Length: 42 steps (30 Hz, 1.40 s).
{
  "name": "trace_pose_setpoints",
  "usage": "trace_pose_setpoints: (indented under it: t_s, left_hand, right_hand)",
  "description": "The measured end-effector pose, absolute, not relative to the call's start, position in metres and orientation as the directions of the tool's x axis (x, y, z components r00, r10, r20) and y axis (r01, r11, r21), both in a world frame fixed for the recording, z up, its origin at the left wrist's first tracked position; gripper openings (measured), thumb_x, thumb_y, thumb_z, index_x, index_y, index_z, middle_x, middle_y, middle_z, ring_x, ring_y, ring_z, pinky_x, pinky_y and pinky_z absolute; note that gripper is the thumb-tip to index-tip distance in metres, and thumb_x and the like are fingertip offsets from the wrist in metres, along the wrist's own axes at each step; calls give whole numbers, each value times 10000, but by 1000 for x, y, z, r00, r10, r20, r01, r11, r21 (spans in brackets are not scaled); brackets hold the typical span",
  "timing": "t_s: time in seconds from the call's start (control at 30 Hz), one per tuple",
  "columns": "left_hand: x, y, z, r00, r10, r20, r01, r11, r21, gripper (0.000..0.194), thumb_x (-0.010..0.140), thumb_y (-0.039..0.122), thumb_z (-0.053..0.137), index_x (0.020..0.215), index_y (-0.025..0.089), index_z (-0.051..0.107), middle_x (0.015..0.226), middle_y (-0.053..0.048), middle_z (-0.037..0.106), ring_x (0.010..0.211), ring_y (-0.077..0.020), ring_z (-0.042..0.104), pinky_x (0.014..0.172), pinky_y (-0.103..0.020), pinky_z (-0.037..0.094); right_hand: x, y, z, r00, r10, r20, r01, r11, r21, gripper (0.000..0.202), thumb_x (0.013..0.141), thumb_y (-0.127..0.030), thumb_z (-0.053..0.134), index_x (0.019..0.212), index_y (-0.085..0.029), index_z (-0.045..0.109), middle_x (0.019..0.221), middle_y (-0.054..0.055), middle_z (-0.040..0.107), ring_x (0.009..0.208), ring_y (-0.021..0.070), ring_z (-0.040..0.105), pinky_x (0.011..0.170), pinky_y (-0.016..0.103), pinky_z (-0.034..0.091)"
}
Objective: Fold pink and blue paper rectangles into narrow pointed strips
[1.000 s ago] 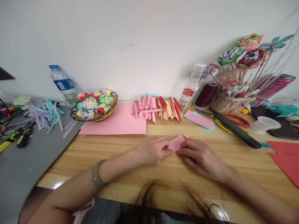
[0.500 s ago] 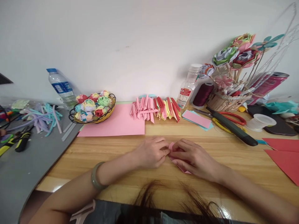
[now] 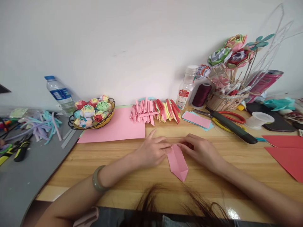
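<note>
Pink paper (image 3: 178,162), creased and pointed at its near end, lies on the table (image 3: 125,189) between our hands. Our left hand (image 3: 152,151), one finger raised, touches its far left edge, and our right hand (image 3: 204,153) meets its far right corner; whether either pinches it, we cannot tell.

Blue label (image 3: 62,94), red-white label (image 3: 183,94); both on bottles (image 3: 189,77), lettering apparently illegible

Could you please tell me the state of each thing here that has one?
Small pink paper: folded, creased, pointed at its near end
Water bottle: capped, tilted
White-capped bottle: closed
Yellow basket: filled with paper flowers
Large pink sheet: flat, partly covered
Purple thread spool: wound
Paper strips: folded, bunched
</note>
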<state>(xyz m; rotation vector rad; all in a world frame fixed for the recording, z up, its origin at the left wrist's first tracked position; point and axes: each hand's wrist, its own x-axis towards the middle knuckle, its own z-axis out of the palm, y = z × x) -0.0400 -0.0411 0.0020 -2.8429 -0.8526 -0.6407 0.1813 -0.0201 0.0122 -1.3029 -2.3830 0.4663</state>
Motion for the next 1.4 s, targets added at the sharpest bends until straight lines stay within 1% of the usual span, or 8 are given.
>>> trace_pose_setpoints:
  t_s: [0.13, 0.3, 0.5, 0.7, 0.9, 1.03, 1.2, 1.4]
  left_hand:
    - [-37, -42, 0, 765, 482, 427, 555, -830, -57, 253, 883, 159, 431, 1081, 177, 588, 1141, 0, 622, 1152, -217, 463, 1080, -561, 64]
    - [-33, -43, -3, 765, 466, 445, 562, -821, -106, 225, 890, 153, 427, 1012, 147, 616, 1070, -30, 651, 1124, -203, 488, 1087, -532, 130]
    - [-33, -42, -4, 776, 475, 416, 561, -820, -111, 202, 891, 150, 440, 976, 140, 623, 1029, -41, 654, 1146, -210, 463, 1071, -527, 192]
    - [-34, -39, -4, 784, 461, 415, 553, -822, -132, 212, 905, 166, 428, 971, 162, 630, 1059, -44, 639, 1175, -215, 443, 1053, -517, 236]
    - [-34, -39, -2, 791, 469, 394, 544, -833, -102, 252, 918, 161, 393, 996, 186, 632, 1120, -22, 628, 1233, -225, 404, 1058, -527, 224]
    - [-34, -39, -2, 785, 473, 401, 544, -836, -77, 271, 934, 189, 369, 1024, 193, 624, 1110, -10, 639, 1258, -222, 382, 1068, -536, 198]
    - [-34, -38, -3, 786, 465, 407, 536, -841, -76, 261, 929, 193, 384, 1055, 191, 612, 1112, -13, 640, 1265, -215, 375, 1075, -536, 185]
    - [-34, -37, -4, 792, 456, 406, 532, -842, -91, 237, 917, 193, 412, 1017, 175, 626, 1098, -31, 646, 1243, -227, 404, 1075, -534, 187]
  right_hand:
    - [173, -23, 12, -441, 891, 107, 784, 440, -438, 267, 841, -415, 489, 712, -200, 582, 713, 12, 610, 607, 144, 550, 508, 247, 360]
    - [172, -24, 10, -419, 902, 107, 802, 423, -421, 144, 823, -297, 514, 751, -197, 587, 724, 16, 630, 625, 151, 560, 514, 244, 358]
    - [175, -28, 5, -537, 803, 261, 726, 596, -343, 127, 825, -181, 491, 797, -162, 614, 769, 56, 611, 705, 175, 559, 622, 277, 416]
    - [177, -31, 3, -628, 686, 368, 631, 725, -276, 146, 840, -147, 482, 791, -159, 619, 750, 63, 595, 740, 178, 539, 637, 275, 425]
    - [176, -31, 3, -701, 589, 403, 584, 798, -152, 180, 856, -149, 470, 752, -151, 617, 715, 63, 583, 723, 179, 505, 637, 284, 410]
    - [176, -30, 3, -728, 567, 385, 571, 813, -117, 170, 856, -155, 480, 749, -150, 612, 708, 57, 574, 704, 175, 487, 631, 289, 400]
    - [177, -30, 6, -760, 544, 355, 534, 834, -135, 203, 876, -170, 452, 770, -143, 623, 732, 71, 576, 723, 180, 490, 645, 298, 412]
    - [181, -29, 8, -758, 590, 276, 498, 798, -338, 240, 887, -183, 416, 945, -152, 646, 832, 81, 584, 736, 161, 528, 655, 288, 452]
